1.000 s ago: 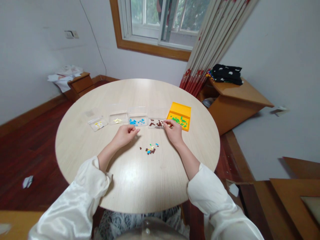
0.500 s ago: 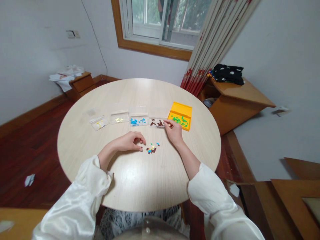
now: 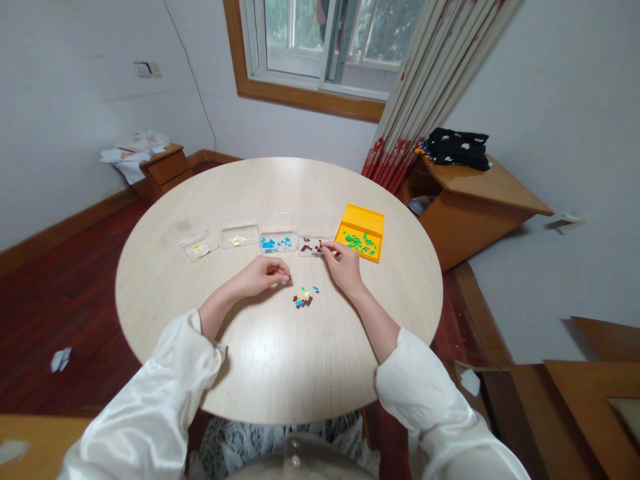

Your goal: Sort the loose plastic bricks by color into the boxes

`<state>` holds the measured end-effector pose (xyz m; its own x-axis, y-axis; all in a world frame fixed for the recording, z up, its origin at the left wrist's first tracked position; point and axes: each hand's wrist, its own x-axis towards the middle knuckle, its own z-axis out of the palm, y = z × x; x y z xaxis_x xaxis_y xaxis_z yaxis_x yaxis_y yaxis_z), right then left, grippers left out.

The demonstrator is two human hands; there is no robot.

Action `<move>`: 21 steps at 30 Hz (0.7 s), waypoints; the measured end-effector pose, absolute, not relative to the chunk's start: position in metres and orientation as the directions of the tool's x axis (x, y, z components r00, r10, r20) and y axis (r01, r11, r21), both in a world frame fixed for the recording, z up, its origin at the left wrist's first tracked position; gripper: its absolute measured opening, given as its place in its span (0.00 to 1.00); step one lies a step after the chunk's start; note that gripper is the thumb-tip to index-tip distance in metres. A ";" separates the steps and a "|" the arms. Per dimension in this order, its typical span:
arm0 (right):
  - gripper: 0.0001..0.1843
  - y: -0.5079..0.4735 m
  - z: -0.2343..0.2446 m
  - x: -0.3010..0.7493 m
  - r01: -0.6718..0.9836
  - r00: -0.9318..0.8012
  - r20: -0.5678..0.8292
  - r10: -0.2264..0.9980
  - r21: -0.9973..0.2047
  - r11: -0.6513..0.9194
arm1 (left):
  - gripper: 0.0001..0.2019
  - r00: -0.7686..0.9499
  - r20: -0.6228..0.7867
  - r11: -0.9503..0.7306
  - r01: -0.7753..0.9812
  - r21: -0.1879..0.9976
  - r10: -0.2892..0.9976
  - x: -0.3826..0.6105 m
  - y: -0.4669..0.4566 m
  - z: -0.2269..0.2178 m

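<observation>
My left hand hovers left of a small loose pile of mixed pieces, brown, yellow, blue and green. Its thumb and fingertips are pinched together; whatever lies between them is too small to make out. My right hand reaches into the clear box of brown pieces, thumb and forefinger closed at its right end and covering part of it. What those fingertips grip, if anything, is hidden. Just beyond that hand lies an open yellow case with green pieces.
Left of the brown pieces stand a clear box with blue pieces, another with pale yellow pieces, and a small clear box with yellow and white bits. All rest on a round wooden table. A cabinet stands beyond its right edge.
My left hand has lifted slightly away from the table, its thumb closing up to the fingers. My right hand has shifted a little left over the brown pieces.
</observation>
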<state>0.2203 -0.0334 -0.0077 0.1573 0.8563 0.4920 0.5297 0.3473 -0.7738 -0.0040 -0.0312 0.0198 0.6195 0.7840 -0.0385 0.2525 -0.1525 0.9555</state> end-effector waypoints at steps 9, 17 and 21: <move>0.10 -0.040 -0.005 0.211 0.549 0.094 0.513 0.854 -0.742 0.385 | 0.15 0.386 -0.066 0.153 -0.199 0.968 0.920 0.005 -0.029 0.021; 0.07 -0.050 -0.002 0.193 0.498 -0.096 0.542 0.835 -0.700 0.512 | 0.12 0.268 -0.016 0.050 -0.121 0.991 0.963 0.012 -0.029 0.014; 0.05 -0.054 -0.001 0.183 0.465 -0.185 0.556 0.810 -0.677 0.571 | 0.11 0.253 0.041 -0.027 -0.056 0.998 0.967 0.015 -0.029 0.011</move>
